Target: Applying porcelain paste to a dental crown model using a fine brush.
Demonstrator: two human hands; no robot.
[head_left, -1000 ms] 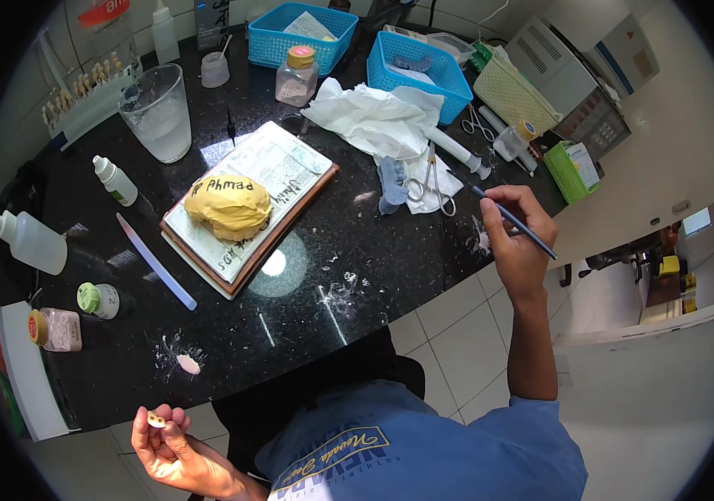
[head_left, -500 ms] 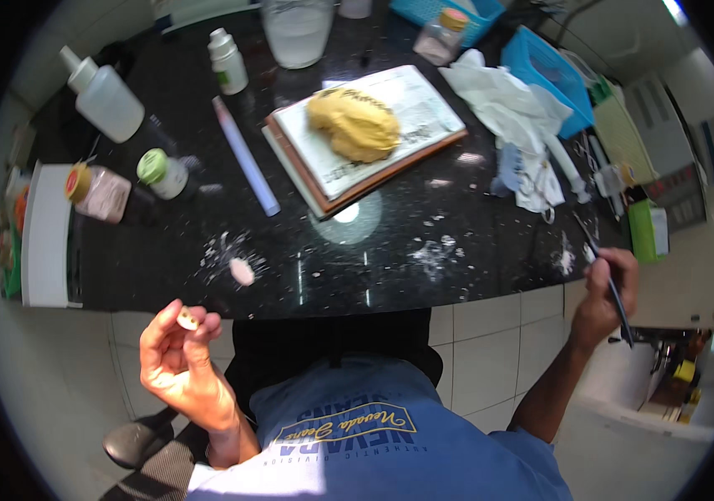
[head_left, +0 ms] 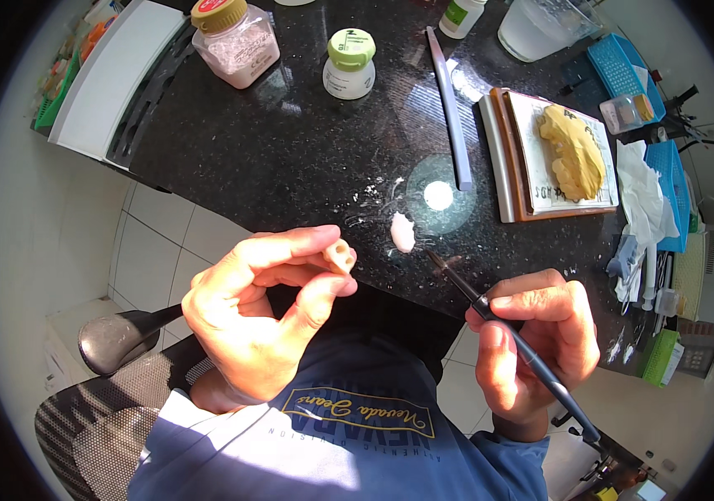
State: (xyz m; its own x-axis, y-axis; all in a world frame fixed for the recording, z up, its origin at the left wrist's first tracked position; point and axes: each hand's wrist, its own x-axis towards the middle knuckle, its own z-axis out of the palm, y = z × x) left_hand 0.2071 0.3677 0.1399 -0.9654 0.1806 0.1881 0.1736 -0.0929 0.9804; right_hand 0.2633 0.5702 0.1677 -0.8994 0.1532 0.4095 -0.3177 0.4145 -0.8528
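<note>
My left hand pinches a small cream-coloured tooth-like piece with a hollow in it, between thumb and fingertips. My right hand grips a thin black-handled brush like a pen; the make of its narrow dark tip is hard to see. That tip points left, close to a pale pink blob on the black counter near its front edge. Beyond the blob lies a long bluish-grey stick. White specks are scattered around the blob.
At the back stand a jar of pink powder, a green-lidded bottle and a clear cup. To the right, a yellow lump rests on a book. Farther right are white gloves and blue baskets.
The view has turned and shifted toward the left part of the counter. My right hand has brought the brush from the far right to beside the pink blob; my left hand keeps its pinch.
</note>
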